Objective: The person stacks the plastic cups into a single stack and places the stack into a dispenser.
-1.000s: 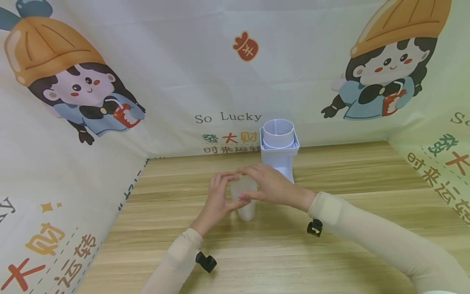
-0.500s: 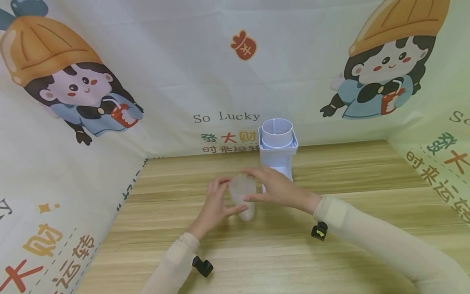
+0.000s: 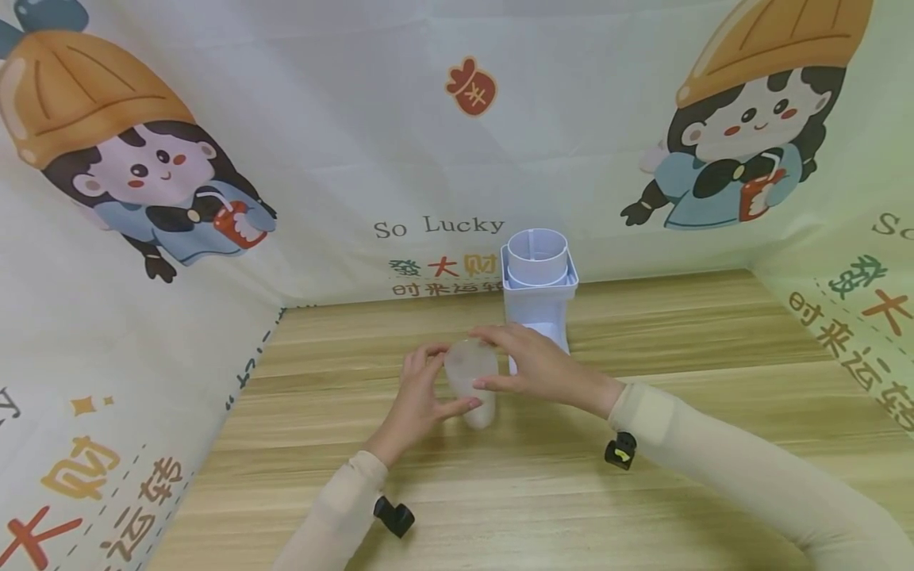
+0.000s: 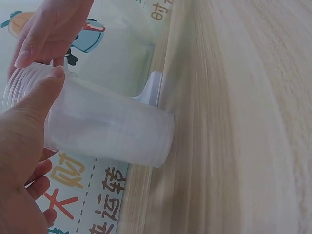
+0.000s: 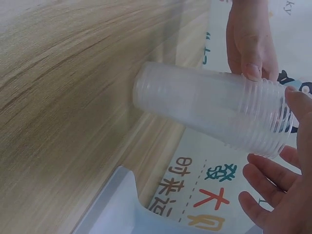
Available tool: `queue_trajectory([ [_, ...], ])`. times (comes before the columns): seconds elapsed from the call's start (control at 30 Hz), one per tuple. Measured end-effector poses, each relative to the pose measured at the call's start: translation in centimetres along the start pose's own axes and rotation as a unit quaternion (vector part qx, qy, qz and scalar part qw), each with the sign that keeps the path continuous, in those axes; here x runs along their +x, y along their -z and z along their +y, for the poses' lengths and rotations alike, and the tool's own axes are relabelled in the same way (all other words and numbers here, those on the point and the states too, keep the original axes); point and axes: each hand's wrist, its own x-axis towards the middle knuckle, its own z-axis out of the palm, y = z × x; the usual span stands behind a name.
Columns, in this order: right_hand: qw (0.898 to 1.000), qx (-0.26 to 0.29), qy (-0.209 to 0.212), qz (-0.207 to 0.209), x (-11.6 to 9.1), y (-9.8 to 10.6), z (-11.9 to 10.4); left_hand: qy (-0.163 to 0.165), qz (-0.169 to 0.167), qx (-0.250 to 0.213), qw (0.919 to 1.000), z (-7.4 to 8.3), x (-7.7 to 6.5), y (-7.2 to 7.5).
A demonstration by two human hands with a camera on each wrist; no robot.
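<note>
A stack of nested translucent plastic cups (image 3: pixel 472 366) stands mouth up on the wooden table between the two hands. The left hand (image 3: pixel 416 402) grips it from the left, thumb across the near side just below the stacked rims. From the right, the right hand (image 3: pixel 540 367) holds the top of the same stack at the rims, thumb in front and fingers toward the back. Several close-set rims show on the stack (image 5: pixel 209 107) in the right wrist view. The stack's lower end (image 4: pixel 141 131) meets or nearly meets the tabletop in the left wrist view.
Behind the right hand stands a pale blue-white plastic holder (image 3: pixel 539 295) with a round tube set in its square top. Its lower part is partly hidden by that hand. A printed cloth (image 3: pixel 343 159) walls the table (image 3: pixel 500 500) at the back and sides.
One second ago both hands met over the stack's top. The left thumb has since slid lower and the right hand has drawn slightly rightward, uncovering the stack's mouth. The last half second shows almost no movement.
</note>
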Motion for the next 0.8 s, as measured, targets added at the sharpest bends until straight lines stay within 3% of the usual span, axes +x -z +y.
queue_trajectory([
  [0.37, 0.999, 0.003, -0.004, 0.040, -0.9, 1.0, -0.2, -0.042, 0.019, 0.018, 0.9988, 0.8, 1.0, 0.0],
  [0.8, 0.996, 0.024, 0.011, 0.081, -2.1, 3.5, 0.0, -0.075, 0.006, 0.026, 0.9968, 3.2, 2.8, 0.2],
])
